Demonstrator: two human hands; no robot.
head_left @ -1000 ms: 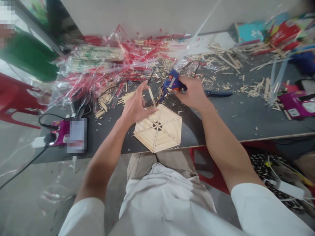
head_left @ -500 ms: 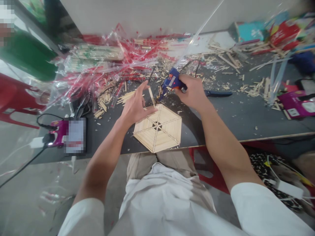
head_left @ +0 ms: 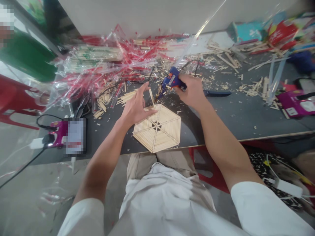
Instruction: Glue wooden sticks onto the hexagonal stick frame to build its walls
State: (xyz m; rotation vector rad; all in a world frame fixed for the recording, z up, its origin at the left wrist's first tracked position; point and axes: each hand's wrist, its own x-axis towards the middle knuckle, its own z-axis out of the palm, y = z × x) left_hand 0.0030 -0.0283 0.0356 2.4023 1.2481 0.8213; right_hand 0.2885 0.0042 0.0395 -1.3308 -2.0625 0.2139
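While the fingers point(head_left: 194, 88) of the right hand point(head_left: 190, 93) are clamped around a blue hot glue gun point(head_left: 171, 79), its nozzle points down and to the left, so the long axis of the gun runs diagonally from the hand toward a loose craft stick point(head_left: 151, 97). The nozzle tip is very near this stick, but I cannot tell if they touch. The stick stands tilted, with its lower end at the far edge of a hexagonal frame of craft sticks point(head_left: 156, 128) and its upper end leaning away from the person. The left hand point(head_left: 136, 109) is just beside the stick, its fingers spread apart, and it does not clearly grip anything. The frame lies flat on a dark grey table point(head_left: 236, 118), near the front edge, with one corner toward the person. Wood scraps point(head_left: 104, 101) lie left of the frame, and red and clear plastic wrap point(head_left: 98, 73) is piled behind it. A dark blue tool handle point(head_left: 217, 93) lies right of the right hand.
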